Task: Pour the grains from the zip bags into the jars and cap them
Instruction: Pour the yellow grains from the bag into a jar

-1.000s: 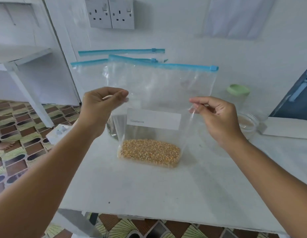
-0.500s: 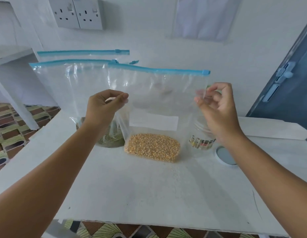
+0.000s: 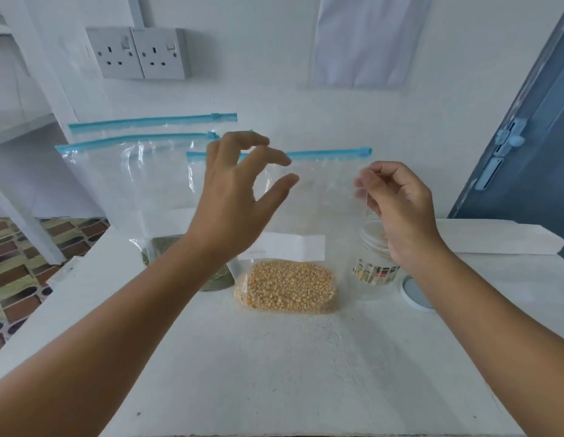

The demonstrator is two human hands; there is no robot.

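A clear zip bag (image 3: 321, 200) with a blue zip strip stands upright at the middle of the white table (image 3: 274, 373). Yellow corn grains (image 3: 287, 285) fill its bottom under a white label. My left hand (image 3: 236, 197) hovers in front of the bag's upper left with fingers spread, holding nothing. My right hand (image 3: 397, 212) has curled fingers that pinch the bag's right edge. An open glass jar (image 3: 373, 247) stands behind my right hand, partly hidden. Its pale lid (image 3: 414, 293) lies flat on the table to the right.
A second zip bag (image 3: 116, 184) with green grains (image 3: 214, 280) stands behind on the left, and a third bag's zip strip (image 3: 148, 121) leans on the wall. A white block (image 3: 495, 238) lies at the back right. A blue door (image 3: 526, 152) stands to the right.
My left hand has let go of the corn bag and opened, rising towards the zip. The bag has settled onto the table, with my right hand still at its right edge.
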